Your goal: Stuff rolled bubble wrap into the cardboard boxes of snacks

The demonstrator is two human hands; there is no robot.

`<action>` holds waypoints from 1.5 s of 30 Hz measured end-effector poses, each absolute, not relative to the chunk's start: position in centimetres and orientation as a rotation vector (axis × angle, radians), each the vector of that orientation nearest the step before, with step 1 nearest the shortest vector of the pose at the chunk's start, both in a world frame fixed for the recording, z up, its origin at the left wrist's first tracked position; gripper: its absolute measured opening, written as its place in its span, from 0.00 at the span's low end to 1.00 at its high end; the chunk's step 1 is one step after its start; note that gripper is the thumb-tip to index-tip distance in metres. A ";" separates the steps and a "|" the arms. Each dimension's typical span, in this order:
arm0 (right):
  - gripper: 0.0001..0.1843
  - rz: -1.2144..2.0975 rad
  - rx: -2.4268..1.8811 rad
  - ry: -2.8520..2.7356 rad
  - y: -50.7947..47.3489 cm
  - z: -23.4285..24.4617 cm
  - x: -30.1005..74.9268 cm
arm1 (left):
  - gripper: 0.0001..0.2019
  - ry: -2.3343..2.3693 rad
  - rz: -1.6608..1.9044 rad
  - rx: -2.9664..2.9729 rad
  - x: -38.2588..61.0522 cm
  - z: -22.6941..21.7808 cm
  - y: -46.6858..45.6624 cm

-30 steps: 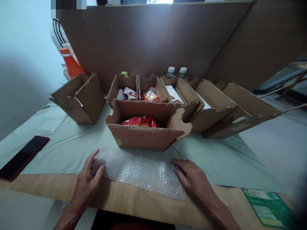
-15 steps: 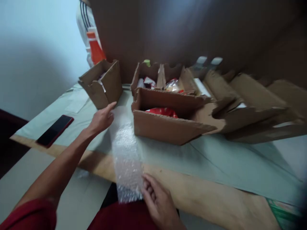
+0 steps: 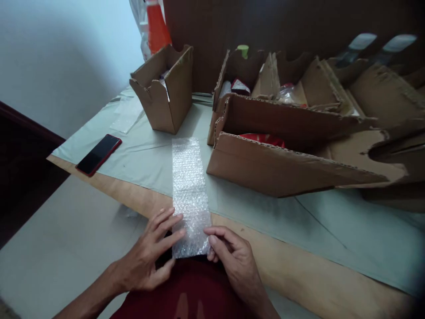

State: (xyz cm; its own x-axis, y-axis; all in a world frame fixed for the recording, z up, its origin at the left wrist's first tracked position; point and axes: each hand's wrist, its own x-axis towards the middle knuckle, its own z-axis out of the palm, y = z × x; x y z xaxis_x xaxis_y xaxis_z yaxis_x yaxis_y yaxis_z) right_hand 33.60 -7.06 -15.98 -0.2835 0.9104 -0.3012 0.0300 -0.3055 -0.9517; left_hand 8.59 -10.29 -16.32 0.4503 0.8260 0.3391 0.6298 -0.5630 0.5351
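1. Pinching the near right edge of a bubble-wrap strip (image 3: 189,186), the right hand (image 3: 237,261) has its thumb and forefinger drawn together, the other fingers curled underneath.
2. Across from that grip, the left hand (image 3: 149,252) is spread, its fingertips resting on the strip's left edge near the same end.
3. From where I stand, the strip runs lengthwise away from the person's dark red clothing (image 3: 182,292), over the bare wooden edge of the tabletop (image 3: 299,261) and onto the pale green cloth (image 3: 242,206).
4. Just beside the strip, to its right, sits an open cardboard box (image 3: 265,170) with a red packet (image 3: 264,140) lying inside.
5. Off to the left, a dark phone (image 3: 99,154) with a red rim lies near the tabletop's edge.
6. Beyond the strip's far end stands a narrower carton (image 3: 154,108), with a clear plastic sheet (image 3: 128,116) flat on the cloth to its left.
7. Farther back I see an orange object (image 3: 157,29) behind that carton, and two white bottle caps (image 3: 363,40) over on the right, slightly blurred.
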 end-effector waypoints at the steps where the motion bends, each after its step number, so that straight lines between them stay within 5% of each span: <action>1: 0.17 1.690 -1.261 -1.186 -7.0 -15.9 33.4 | 0.29 1.301 0.932 2.334 9.3 -16.4 -10.2; 6: 0.18 1.489 -1.206 -1.130 -7.0 -15.8 33.8 | 0.09 1.790 1.157 1.862 10.4 -17.3 -6.1; 11: 0.10 1.020 -1.199 -1.688 -6.2 -15.1 34.6 | 0.19 1.915 1.117 1.781 9.5 -18.4 -3.5; 19: 0.21 0.312 -0.964 -2.474 -1.6 -16.0 31.2 | 0.22 1.953 1.083 2.015 9.1 -19.5 -2.7; 25: 0.16 0.307 -0.928 -2.555 0.3 -16.9 30.2 | 0.24 1.758 1.223 2.231 8.4 -18.4 -4.3; 32: 0.17 0.724 -1.040 -2.433 -0.3 -15.2 30.9 | 0.16 1.515 1.180 2.162 8.8 -17.7 -6.0; 38: 0.12 0.230 -1.026 -2.334 -1.0 -15.9 31.9 | 0.13 1.758 1.103 2.116 9.1 -18.9 -4.5; 45: 0.17 0.296 -0.972 -2.546 -0.3 -17.1 31.4 | 0.16 1.785 1.117 2.225 9.2 -18.8 -4.8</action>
